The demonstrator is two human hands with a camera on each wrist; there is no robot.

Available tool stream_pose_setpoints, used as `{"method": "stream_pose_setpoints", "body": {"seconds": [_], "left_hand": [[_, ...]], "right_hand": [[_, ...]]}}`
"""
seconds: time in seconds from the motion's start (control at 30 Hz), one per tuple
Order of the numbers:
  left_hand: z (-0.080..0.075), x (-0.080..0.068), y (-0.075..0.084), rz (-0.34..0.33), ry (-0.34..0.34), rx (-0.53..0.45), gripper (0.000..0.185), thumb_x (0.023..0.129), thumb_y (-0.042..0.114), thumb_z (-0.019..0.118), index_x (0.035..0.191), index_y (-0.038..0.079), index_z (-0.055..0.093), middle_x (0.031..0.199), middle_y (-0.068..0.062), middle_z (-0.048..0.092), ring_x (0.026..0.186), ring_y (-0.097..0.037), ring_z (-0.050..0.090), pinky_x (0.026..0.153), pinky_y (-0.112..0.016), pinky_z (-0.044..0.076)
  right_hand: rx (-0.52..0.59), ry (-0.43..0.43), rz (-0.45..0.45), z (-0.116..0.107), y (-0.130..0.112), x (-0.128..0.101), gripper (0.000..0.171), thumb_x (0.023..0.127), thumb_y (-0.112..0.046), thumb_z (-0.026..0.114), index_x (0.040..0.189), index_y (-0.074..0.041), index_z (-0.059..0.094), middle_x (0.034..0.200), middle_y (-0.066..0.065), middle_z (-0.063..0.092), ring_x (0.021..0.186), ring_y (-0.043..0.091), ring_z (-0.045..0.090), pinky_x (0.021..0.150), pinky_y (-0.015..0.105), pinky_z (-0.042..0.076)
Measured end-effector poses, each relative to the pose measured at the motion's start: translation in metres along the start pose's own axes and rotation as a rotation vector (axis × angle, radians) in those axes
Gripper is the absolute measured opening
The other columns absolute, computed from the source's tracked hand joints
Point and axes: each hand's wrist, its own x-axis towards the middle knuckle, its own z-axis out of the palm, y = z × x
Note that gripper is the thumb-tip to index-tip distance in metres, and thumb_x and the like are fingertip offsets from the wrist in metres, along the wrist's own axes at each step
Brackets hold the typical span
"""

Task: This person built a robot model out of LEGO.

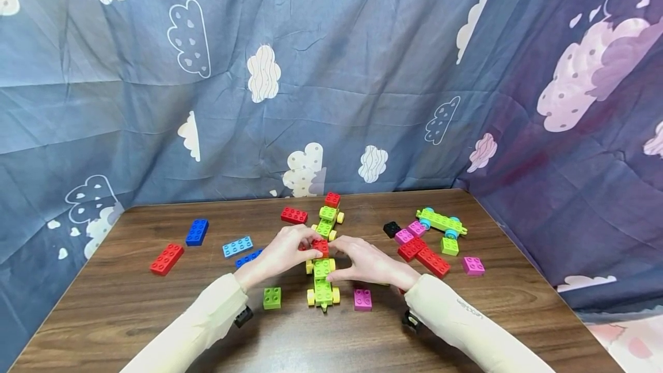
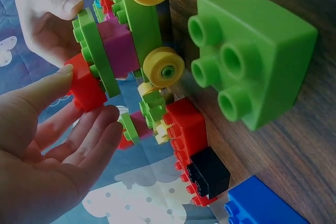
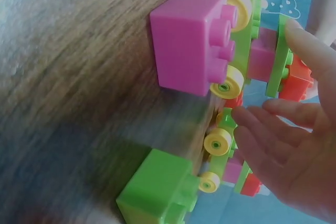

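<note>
The wooden table point(image 1: 124, 304) lies under both hands. Between them stands a green toy car point(image 1: 322, 284) with yellow wheels, its upper part at the fingertips. The left hand point(image 1: 282, 255) has thumb and fingers pinched together on a small red brick point(image 1: 320, 245) on top of the car. The right hand point(image 1: 365, 262) clamps the car's green plate from the other side, thumb below. A green brick point(image 1: 271, 297) sits near the left wrist, a pink brick point(image 1: 362, 299) near the right.

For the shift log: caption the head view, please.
Both hands, left hand and right hand, meet at a red brick atop a green wheeled build.
</note>
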Motion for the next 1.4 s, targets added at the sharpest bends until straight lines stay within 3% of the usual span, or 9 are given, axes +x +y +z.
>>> {"method": "stream_pose_setpoints", "body": {"seconds": [0.07,0.27,0.43,0.7,0.97,1.2,1.4], "left_hand": [[0.0,0.0,-0.001,0.003,0.002,-0.011,0.024,0.088,0.018,0.076,0.108,0.006,0.07,0.097,-0.006,0.073,0.083,-0.015,0.066,0.077,-0.037,0.059],[0.001,0.001,-0.003,0.011,0.016,-0.001,0.021,0.087,0.018,0.077,0.104,0.007,0.07,0.094,-0.005,0.073,0.08,-0.012,0.065,0.075,-0.033,0.058],[0.001,0.0,-0.001,0.011,0.039,0.026,0.021,0.086,0.018,0.078,0.103,0.007,0.071,0.094,-0.005,0.072,0.081,-0.012,0.064,0.075,-0.029,0.057],[0.001,-0.001,0.002,0.01,0.051,-0.001,0.022,0.086,0.016,0.077,0.103,0.004,0.07,0.095,-0.008,0.07,0.085,-0.021,0.066,0.076,-0.033,0.058],[0.003,-0.002,0.002,0.016,0.05,0.0,0.022,0.086,0.016,0.077,0.103,0.004,0.07,0.095,-0.007,0.069,0.084,-0.021,0.065,0.075,-0.032,0.057],[0.005,-0.004,0.002,0.014,0.069,0.018,0.022,0.086,0.016,0.077,0.103,0.005,0.07,0.094,-0.007,0.068,0.085,-0.021,0.065,0.073,-0.02,0.051],[0.005,-0.005,0.004,0.029,0.081,0.026,0.022,0.084,0.015,0.079,0.101,0.006,0.07,0.092,-0.005,0.067,0.083,-0.02,0.063,0.072,-0.021,0.051]], "right_hand": [[0.028,0.003,-0.011,0.001,0.001,0.001,0.065,0.084,-0.048,0.075,0.134,-0.01,0.058,0.131,0.006,0.063,0.116,0.021,0.063,0.098,0.043,0.053],[0.155,-0.004,-0.055,0.001,0.002,0.006,0.062,0.082,-0.036,0.08,0.13,-0.004,0.058,0.125,0.011,0.066,0.106,0.025,0.069,0.092,0.036,0.057],[0.215,-0.024,-0.012,-0.001,0.003,0.01,0.059,0.079,-0.035,0.083,0.125,-0.005,0.061,0.122,0.01,0.069,0.11,0.026,0.068,0.096,0.04,0.055],[0.166,-0.037,0.024,-0.003,0.004,0.013,0.057,0.077,-0.039,0.084,0.12,-0.009,0.062,0.117,0.005,0.068,0.111,0.023,0.067,0.096,0.04,0.055],[0.165,-0.049,0.02,-0.002,0.003,0.012,0.055,0.077,-0.038,0.084,0.118,-0.009,0.061,0.115,0.004,0.067,0.11,0.023,0.066,0.096,0.041,0.054],[0.12,-0.036,0.02,-0.001,0.003,0.013,0.056,0.076,-0.041,0.084,0.117,-0.009,0.062,0.114,0.003,0.069,0.11,0.021,0.066,0.094,0.039,0.054],[0.14,-0.039,0.028,-0.001,0.002,0.014,0.055,0.076,-0.041,0.084,0.117,-0.011,0.062,0.114,0.003,0.069,0.111,0.021,0.065,0.095,0.039,0.053]]}}
